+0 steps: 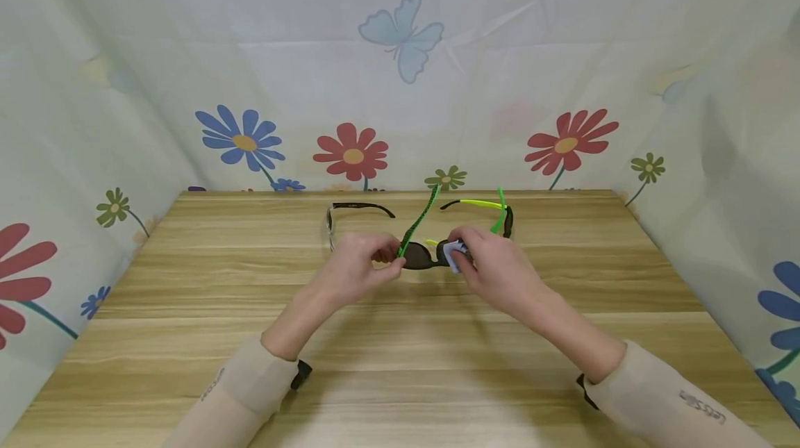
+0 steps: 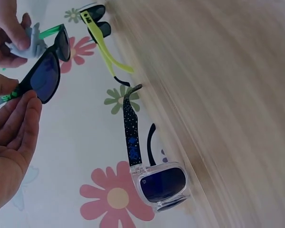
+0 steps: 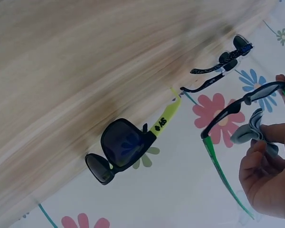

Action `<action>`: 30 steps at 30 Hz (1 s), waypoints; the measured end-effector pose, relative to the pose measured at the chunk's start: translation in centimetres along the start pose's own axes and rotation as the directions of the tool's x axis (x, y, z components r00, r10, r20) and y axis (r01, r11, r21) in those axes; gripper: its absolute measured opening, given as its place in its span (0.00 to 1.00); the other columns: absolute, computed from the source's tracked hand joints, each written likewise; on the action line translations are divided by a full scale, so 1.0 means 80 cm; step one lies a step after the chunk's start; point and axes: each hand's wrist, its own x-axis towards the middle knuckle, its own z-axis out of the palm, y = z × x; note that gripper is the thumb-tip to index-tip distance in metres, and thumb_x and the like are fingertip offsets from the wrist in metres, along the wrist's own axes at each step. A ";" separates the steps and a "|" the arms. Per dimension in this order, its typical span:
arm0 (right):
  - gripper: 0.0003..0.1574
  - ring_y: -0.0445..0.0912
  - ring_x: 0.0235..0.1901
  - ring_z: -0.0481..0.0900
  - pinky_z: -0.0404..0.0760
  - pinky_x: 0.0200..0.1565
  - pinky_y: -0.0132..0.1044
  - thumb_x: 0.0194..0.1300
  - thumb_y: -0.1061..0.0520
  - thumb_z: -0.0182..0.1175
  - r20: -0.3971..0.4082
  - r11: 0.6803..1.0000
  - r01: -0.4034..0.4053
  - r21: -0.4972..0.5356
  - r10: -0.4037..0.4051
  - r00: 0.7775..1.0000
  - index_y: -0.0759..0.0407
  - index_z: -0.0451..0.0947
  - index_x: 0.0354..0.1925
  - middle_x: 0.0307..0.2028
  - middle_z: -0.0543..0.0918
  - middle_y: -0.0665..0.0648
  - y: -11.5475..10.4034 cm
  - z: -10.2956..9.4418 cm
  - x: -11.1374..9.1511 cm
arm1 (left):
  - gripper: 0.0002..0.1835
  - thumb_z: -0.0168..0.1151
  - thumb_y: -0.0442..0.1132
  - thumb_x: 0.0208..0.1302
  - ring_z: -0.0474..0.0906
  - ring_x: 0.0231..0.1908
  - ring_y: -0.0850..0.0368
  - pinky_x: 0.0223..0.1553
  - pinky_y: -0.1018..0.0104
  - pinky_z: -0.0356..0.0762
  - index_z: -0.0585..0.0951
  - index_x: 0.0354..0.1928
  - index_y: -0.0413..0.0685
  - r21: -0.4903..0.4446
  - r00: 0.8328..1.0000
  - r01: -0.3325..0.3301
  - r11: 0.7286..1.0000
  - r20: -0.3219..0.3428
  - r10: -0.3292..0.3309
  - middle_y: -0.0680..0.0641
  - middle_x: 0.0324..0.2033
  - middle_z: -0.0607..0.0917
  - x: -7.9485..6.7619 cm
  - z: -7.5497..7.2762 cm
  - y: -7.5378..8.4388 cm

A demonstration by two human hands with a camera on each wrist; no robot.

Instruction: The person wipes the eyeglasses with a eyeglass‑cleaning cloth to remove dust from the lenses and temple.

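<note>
My left hand (image 1: 359, 267) pinches a pair of dark sunglasses (image 1: 417, 255) at the left hinge, thumb on one side and fingers on the other. Green temples extend from the black front, away from me, above the tabletop. My right hand (image 1: 500, 271) pinches a crumpled light blue-grey cloth (image 1: 451, 253), which overlaps the right lens in the head view. Seen from the right wrist, the cloth (image 3: 254, 128) bunches out between thumb and fingers, close to the frame. In the left wrist view one lens (image 2: 45, 78) reflects blue.
Clear-framed sunglasses (image 2: 164, 185) with speckled dark temples stand on the wooden table (image 1: 400, 364), behind my left hand. Black sunglasses with yellow temples (image 3: 126, 147) stand behind my right hand. A flower-printed white curtain (image 1: 300, 73) borders the table's back and sides.
</note>
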 end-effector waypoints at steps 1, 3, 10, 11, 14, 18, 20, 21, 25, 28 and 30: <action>0.11 0.49 0.32 0.84 0.83 0.33 0.45 0.70 0.62 0.67 0.001 1.000 -0.014 -0.013 0.014 1.000 0.65 0.79 0.48 0.40 0.84 0.58 0.001 0.000 -0.001 | 0.04 0.74 0.31 0.60 0.81 0.28 0.63 0.34 0.68 0.83 0.87 0.37 0.42 0.003 1.000 0.001 1.000 -0.003 -0.001 0.52 0.28 0.87 0.000 0.000 0.000; 0.10 0.50 0.32 0.84 0.84 0.33 0.46 0.70 0.61 0.66 0.010 0.999 -0.035 -0.035 0.035 0.999 0.65 0.80 0.47 0.40 0.84 0.59 0.005 0.002 -0.002 | 0.04 0.74 0.31 0.61 0.81 0.28 0.63 0.34 0.69 0.83 0.87 0.36 0.42 0.005 1.000 0.000 1.000 -0.007 0.000 0.52 0.28 0.86 0.001 -0.001 0.001; 0.08 0.47 0.29 0.82 0.82 0.30 0.42 0.68 0.60 0.69 0.020 0.998 -0.036 -0.060 0.038 0.999 0.63 0.82 0.43 0.37 0.82 0.56 0.009 0.011 -0.002 | 0.04 0.73 0.32 0.61 0.81 0.29 0.65 0.34 0.72 0.82 0.87 0.37 0.42 0.002 0.998 -0.052 0.999 -0.030 0.052 0.52 0.29 0.87 0.001 0.001 0.004; 0.08 0.47 0.28 0.82 0.82 0.30 0.42 0.68 0.60 0.69 0.016 0.998 -0.032 -0.059 0.033 0.999 0.63 0.82 0.43 0.36 0.82 0.56 0.010 0.012 -0.002 | 0.04 0.73 0.32 0.61 0.82 0.29 0.64 0.34 0.72 0.82 0.87 0.37 0.42 0.004 0.998 -0.061 0.998 -0.032 0.061 0.51 0.29 0.87 0.001 0.002 0.005; 0.07 0.46 0.26 0.81 0.81 0.27 0.40 0.67 0.61 0.70 -0.004 0.998 -0.021 -0.066 0.021 1.000 0.63 0.83 0.42 0.35 0.82 0.56 0.011 0.013 0.000 | 0.04 0.73 0.31 0.61 0.82 0.29 0.62 0.34 0.71 0.82 0.87 0.37 0.41 0.009 0.996 -0.079 0.997 -0.041 0.080 0.51 0.30 0.87 0.002 0.003 0.006; 0.07 0.47 0.24 0.80 0.79 0.24 0.41 0.67 0.62 0.69 -0.026 0.995 -0.020 -0.102 0.017 1.000 0.65 0.82 0.41 0.33 0.81 0.57 0.014 0.013 0.001 | 0.05 0.73 0.31 0.61 0.84 0.31 0.59 0.36 0.71 0.82 0.87 0.38 0.39 0.010 0.995 -0.091 0.996 -0.047 0.091 0.50 0.32 0.88 0.002 0.005 0.006; 0.06 0.48 0.23 0.79 0.78 0.23 0.42 0.67 0.63 0.68 -0.027 0.992 -0.027 -0.120 0.024 0.999 0.66 0.82 0.40 0.33 0.81 0.57 0.016 0.014 0.000 | 0.05 0.73 0.31 0.61 0.84 0.32 0.60 0.36 0.71 0.82 0.87 0.38 0.39 0.011 0.994 -0.096 0.995 -0.045 0.097 0.50 0.32 0.88 0.002 0.006 0.006; 0.06 0.48 0.23 0.79 0.79 0.24 0.42 0.67 0.63 0.68 -0.025 0.991 -0.032 -0.128 0.029 0.999 0.66 0.82 0.40 0.33 0.80 0.57 0.018 0.014 0.000 | 0.05 0.73 0.31 0.61 0.84 0.32 0.59 0.36 0.71 0.82 0.87 0.38 0.39 0.010 0.994 -0.098 0.995 -0.045 0.098 0.49 0.32 0.88 0.002 0.006 0.006; 0.05 0.50 0.25 0.80 0.81 0.25 0.44 0.68 0.65 0.67 -0.010 0.991 -0.058 -0.124 0.057 0.998 0.67 0.82 0.41 0.33 0.80 0.59 0.024 0.016 0.000 | 0.04 0.73 0.30 0.60 0.84 0.31 0.59 0.36 0.71 0.82 0.87 0.37 0.40 0.021 0.994 -0.098 0.995 -0.048 0.098 0.50 0.31 0.88 0.002 0.006 0.006; 0.05 0.50 0.26 0.80 0.81 0.27 0.44 0.68 0.65 0.67 0.004 0.992 -0.080 -0.103 0.080 0.997 0.67 0.81 0.41 0.33 0.80 0.59 0.026 0.016 0.001 | 0.04 0.72 0.30 0.61 0.84 0.32 0.59 0.36 0.71 0.82 0.87 0.37 0.41 0.025 0.995 -0.090 0.996 -0.047 0.091 0.50 0.31 0.88 0.002 0.006 0.007; 0.05 0.49 0.26 0.80 0.82 0.27 0.44 0.69 0.65 0.67 0.014 0.992 -0.089 -0.090 0.091 0.996 0.67 0.82 0.41 0.33 0.80 0.59 0.027 0.016 0.001 | 0.03 0.72 0.30 0.61 0.85 0.32 0.58 0.37 0.71 0.82 0.87 0.37 0.40 0.022 0.995 -0.084 0.996 -0.044 0.085 0.50 0.31 0.88 0.002 0.006 0.007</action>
